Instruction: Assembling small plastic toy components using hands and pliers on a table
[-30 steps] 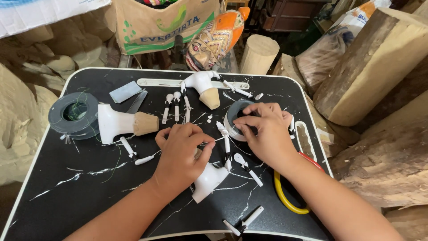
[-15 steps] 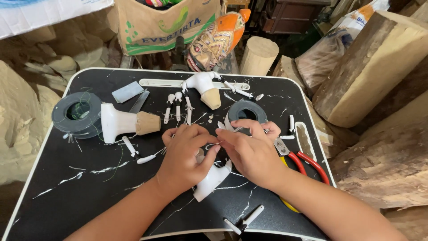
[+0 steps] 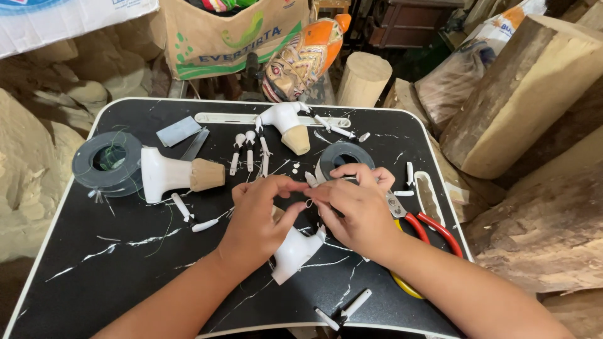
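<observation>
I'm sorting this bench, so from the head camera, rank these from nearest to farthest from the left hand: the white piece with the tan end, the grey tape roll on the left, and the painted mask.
1. White piece with the tan end: just left of the left hand.
2. Grey tape roll: farther left, near the table's edge.
3. Painted mask: beyond the table's far edge.

Grey tape roll (image 3: 107,164) far left on black tray (image 3: 125,270), red-handled pliers (image 3: 422,223) right, painted mask (image 3: 304,58) behind.

Woodcarving workshop: log blocks (image 3: 534,88), painted mask (image 3: 301,56).
</observation>
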